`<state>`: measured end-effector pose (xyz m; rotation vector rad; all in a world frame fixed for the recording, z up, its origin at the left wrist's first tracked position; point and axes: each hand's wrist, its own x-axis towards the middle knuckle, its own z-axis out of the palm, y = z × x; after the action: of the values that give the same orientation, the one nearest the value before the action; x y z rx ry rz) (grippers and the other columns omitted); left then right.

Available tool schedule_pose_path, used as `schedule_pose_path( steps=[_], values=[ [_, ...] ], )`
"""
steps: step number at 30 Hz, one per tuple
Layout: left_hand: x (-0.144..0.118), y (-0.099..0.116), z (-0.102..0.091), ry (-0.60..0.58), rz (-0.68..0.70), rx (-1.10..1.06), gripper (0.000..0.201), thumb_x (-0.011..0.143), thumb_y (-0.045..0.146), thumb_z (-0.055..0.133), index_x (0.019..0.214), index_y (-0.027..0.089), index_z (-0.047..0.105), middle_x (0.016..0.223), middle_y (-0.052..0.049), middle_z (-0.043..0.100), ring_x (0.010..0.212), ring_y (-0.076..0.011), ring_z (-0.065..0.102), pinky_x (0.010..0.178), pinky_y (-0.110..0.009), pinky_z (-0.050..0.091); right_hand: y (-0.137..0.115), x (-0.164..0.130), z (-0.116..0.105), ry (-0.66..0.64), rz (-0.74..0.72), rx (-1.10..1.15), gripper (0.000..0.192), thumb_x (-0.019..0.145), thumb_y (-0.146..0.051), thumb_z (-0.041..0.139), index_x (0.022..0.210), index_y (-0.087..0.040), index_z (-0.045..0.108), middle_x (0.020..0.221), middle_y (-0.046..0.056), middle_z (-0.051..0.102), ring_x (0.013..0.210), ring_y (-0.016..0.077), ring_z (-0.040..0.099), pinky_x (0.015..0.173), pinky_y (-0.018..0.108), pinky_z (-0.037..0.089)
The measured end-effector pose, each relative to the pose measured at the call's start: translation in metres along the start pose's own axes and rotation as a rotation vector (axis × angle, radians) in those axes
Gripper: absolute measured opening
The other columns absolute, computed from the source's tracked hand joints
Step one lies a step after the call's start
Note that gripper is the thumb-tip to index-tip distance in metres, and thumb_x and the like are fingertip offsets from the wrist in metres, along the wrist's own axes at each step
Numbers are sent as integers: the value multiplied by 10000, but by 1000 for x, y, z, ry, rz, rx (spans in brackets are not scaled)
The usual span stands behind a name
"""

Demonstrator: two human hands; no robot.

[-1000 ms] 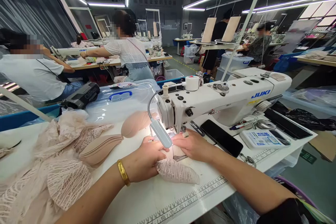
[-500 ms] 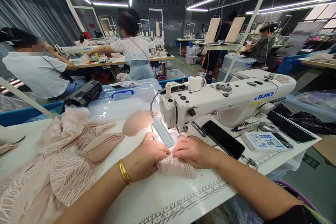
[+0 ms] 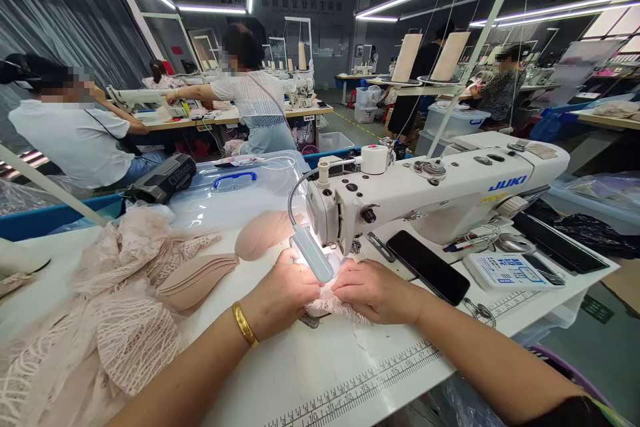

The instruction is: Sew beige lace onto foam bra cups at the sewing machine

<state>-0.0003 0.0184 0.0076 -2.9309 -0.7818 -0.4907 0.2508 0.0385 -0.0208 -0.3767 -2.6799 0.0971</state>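
Both hands are at the needle end of a white sewing machine [image 3: 430, 193], under a lit lamp head [image 3: 313, 255]. My left hand [image 3: 287, 290] is closed with its fingertips on a piece of pale pink lace fabric [image 3: 336, 307]. From the other side, my right hand [image 3: 375, 290] pinches the same lace with bent fingers. The lamp and the fingers hide the needle area. To the left lie a stack of beige bra cups [image 3: 197, 280], a single bra cup [image 3: 265, 235] and a heap of pink lace pieces [image 3: 135, 340].
A black phone [image 3: 427, 267], thread snips [image 3: 381, 247] and a white box [image 3: 510, 270] lie right of my hands. A ruler strip [image 3: 360, 383] runs along the table's front. Behind stands a clear plastic bin [image 3: 235, 197]. Several people work at tables beyond.
The lace has moved forward under the lamp, so less of it shows in front of my hands. Both hands keep hold of it. The view has shifted slightly.
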Motion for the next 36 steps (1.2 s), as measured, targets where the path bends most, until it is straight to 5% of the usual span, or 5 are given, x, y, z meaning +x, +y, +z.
schedule_pose_path(
  steps=[5, 12, 22, 29, 36],
  values=[
    [1, 1, 2, 27, 21, 55, 245, 674, -66, 475, 650, 176, 440, 677, 32, 610, 663, -151, 474, 745, -375, 310, 3, -3, 3, 28, 71, -24, 221, 882, -69, 433, 756, -214, 544, 684, 10, 577, 705, 187, 466, 627, 317, 329],
    [1, 3, 17, 130, 5, 179, 313, 830, -69, 452, 651, 188, 462, 674, 11, 565, 639, -150, 441, 785, -396, 403, 11, -12, 10, 55, 258, -66, 274, 871, -88, 509, 1083, -185, 652, 826, 55, 637, 786, 219, 493, 719, 324, 400],
    [11, 10, 37, 257, -187, 220, 264, 947, 82, 501, 751, 212, 622, 662, -17, 549, 647, -192, 518, 723, -381, 475, 13, -4, 5, -11, 483, -38, 264, 934, -110, 492, 1073, -171, 708, 962, 105, 688, 951, 264, 590, 883, 388, 480],
    [12, 12, 36, 292, -141, 269, 294, 890, -24, 498, 735, 199, 611, 650, -14, 566, 632, -186, 542, 702, -359, 478, 14, 0, 6, -53, 591, -17, 236, 953, -133, 510, 1084, -177, 701, 1082, 120, 706, 1042, 290, 624, 959, 430, 485],
    [5, 20, 2, 24, -276, 19, 131, 826, 161, 636, 925, 223, 693, 931, -60, 712, 904, -277, 643, 957, -534, 425, 8, -8, 8, 96, 408, -73, 249, 960, -126, 497, 1163, -172, 635, 1010, 119, 718, 960, 281, 624, 858, 415, 502]
  ],
)
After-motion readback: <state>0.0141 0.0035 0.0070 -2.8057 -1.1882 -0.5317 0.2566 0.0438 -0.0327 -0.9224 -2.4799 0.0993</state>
